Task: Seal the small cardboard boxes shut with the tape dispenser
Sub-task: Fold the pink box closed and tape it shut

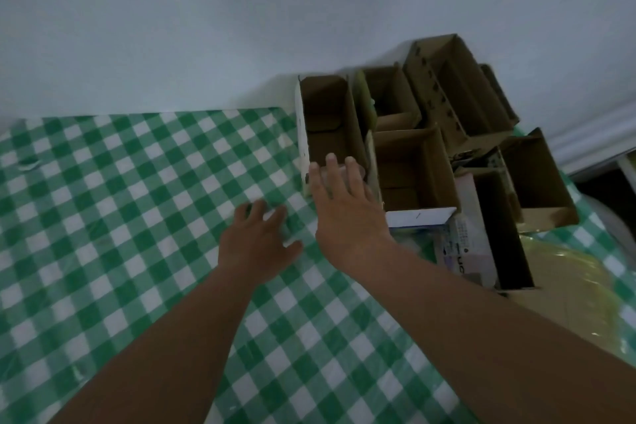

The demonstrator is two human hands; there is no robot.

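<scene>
Green-and-white checked cloth [137,217] covers a table against a pale wall. None of the cardboard boxes [413,165] clustered at its far right corner looks sealed; all stand open-topped, brown inside. No tape dispenser is visible. The right hand [340,196] reaches with straight fingers over the nearest box [327,127], possibly touching something clear. The left hand [258,237] hovers loose, holding nothing.
</scene>
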